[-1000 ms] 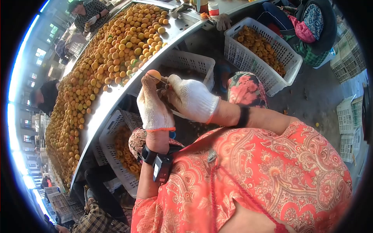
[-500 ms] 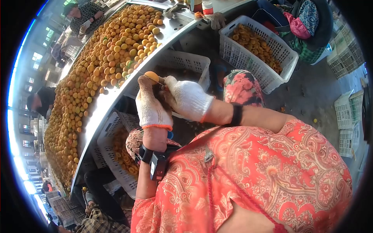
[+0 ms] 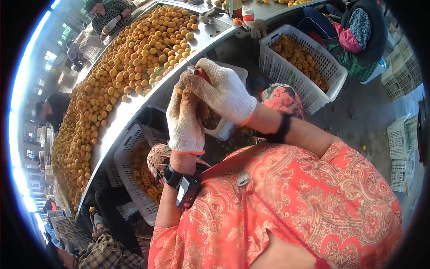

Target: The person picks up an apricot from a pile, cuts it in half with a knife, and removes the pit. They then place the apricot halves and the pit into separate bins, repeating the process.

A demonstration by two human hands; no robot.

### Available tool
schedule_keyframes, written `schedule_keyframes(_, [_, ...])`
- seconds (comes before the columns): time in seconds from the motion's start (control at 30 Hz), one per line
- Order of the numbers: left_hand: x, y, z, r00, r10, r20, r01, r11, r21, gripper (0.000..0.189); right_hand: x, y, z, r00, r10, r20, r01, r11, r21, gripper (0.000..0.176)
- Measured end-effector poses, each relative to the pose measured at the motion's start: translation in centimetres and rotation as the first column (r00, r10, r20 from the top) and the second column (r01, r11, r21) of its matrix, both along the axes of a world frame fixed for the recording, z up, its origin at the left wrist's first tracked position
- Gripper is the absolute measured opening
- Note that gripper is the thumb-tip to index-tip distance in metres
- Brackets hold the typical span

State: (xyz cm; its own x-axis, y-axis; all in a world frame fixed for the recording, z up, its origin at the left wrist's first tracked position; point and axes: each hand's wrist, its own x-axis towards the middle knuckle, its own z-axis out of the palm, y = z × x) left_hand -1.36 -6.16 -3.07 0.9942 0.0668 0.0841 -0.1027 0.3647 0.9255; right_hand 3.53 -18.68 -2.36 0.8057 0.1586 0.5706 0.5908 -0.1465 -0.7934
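My right hand [image 3: 226, 92], in a white knit glove, is closed around a small tool with a red handle [image 3: 203, 75] and a metal end, which points up and left. Below and to the left is my left hand [image 3: 184, 119], also gloved, its stained fingers curled against the right hand's. A sliver of an orange apricot [image 3: 179, 91] shows at the left fingers; the rest of it is hidden. Both hands are just off the edge of a metal table [image 3: 117, 122] heaped with apricots [image 3: 130, 60].
Crates of apricot pieces stand at the upper right [image 3: 333, 85] and lower left [image 3: 127, 157]; another crate [image 3: 224, 130] is below my hands. A grey glove [image 3: 257, 28] and a red-and-white jar [image 3: 247, 14] are near the table's far end. Other people sit around it.
The apricot was plainly visible between my hands and is now mostly covered. My right hand has risen over the left fingers, and the tool's red handle has come into sight.
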Motion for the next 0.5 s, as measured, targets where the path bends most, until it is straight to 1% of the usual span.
schedule_keyframes(0.03, [-0.1, -0.1, 0.0, 1.0, 0.002, 0.002, -0.002, 1.0, 0.001, 0.035, 0.0, 0.0, 0.2, 0.999, 0.025, -0.042, -0.025, 1.0, 0.005, 0.04])
schedule_keyframes(0.07, [-0.2, -0.1, -0.1, 1.0, 0.006, 0.009, -0.006, 1.0, 0.0, 0.035, -0.1, 0.1, 0.5, 0.999, 0.027, -0.042, -0.027, 1.0, 0.005, 0.04])
schedule_keyframes(0.13, [-0.4, -0.5, -0.2, 1.0, 0.011, 0.009, -0.011, 1.0, -0.003, 0.036, -0.3, 0.4, 1.0, 0.982, 0.02, -0.186, -0.018, 1.0, 0.016, 0.038])
schedule_keyframes(0.17, [-0.5, -0.8, 0.1, 0.998, 0.031, -0.048, -0.033, 0.998, -0.046, 0.036, -0.3, 0.5, 1.0, 0.982, 0.02, -0.187, -0.017, 1.0, 0.016, 0.038])
schedule_keyframes(0.2, [-0.5, -1.0, 0.4, 0.993, 0.048, -0.105, -0.057, 0.994, -0.088, 0.036, -0.2, 0.8, 1.0, 0.979, 0.035, -0.199, -0.024, 0.998, 0.057, 0.036])
schedule_keyframes(0.23, [-0.5, -1.1, 0.8, 0.993, 0.048, -0.107, -0.058, 0.994, -0.09, 0.036, -0.2, 1.0, 1.0, 0.976, 0.052, -0.211, -0.031, 0.995, 0.098, 0.034])
schedule_keyframes(0.27, [-0.4, -1.3, 1.1, 0.988, 0.047, -0.146, -0.068, 0.988, -0.138, 0.035, 0.0, 1.3, 0.8, 0.975, 0.052, -0.216, -0.033, 0.995, 0.094, 0.034])
schedule_keyframes(0.33, [-0.1, -1.7, 1.7, 0.973, 0.036, -0.228, -0.092, 0.967, -0.237, 0.032, 0.3, 1.6, 0.2, 0.994, 0.049, -0.099, -0.026, 0.975, 0.219, 0.03])
schedule_keyframes(0.37, [0.0, -2.0, 2.0, 0.962, 0.027, -0.271, -0.108, 0.952, -0.287, 0.031, 0.3, 1.4, 0.0, 0.993, 0.048, -0.108, -0.025, 0.977, 0.21, 0.03])
schedule_keyframes(0.43, [0.0, -2.3, 2.3, 0.935, -0.002, -0.353, -0.141, 0.914, -0.379, 0.029, 0.4, 1.0, 0.3, 0.996, 0.026, -0.085, -0.022, 0.999, 0.049, 0.021])
schedule_keyframes(0.47, [0.0, -2.4, 2.4, 0.929, -0.02, -0.37, -0.125, 0.924, -0.362, 0.03, 0.6, 1.0, 0.2, 1.0, -0.013, -0.002, 0.013, 1.0, 0.025, 0.019])
schedule_keyframes(0.5, [0.0, -2.4, 2.5, 0.926, -0.026, -0.378, -0.125, 0.921, -0.368, 0.03, 0.8, 1.0, 0.1, 1.0, -0.016, -0.01, 0.017, 1.0, 0.017, 0.019])
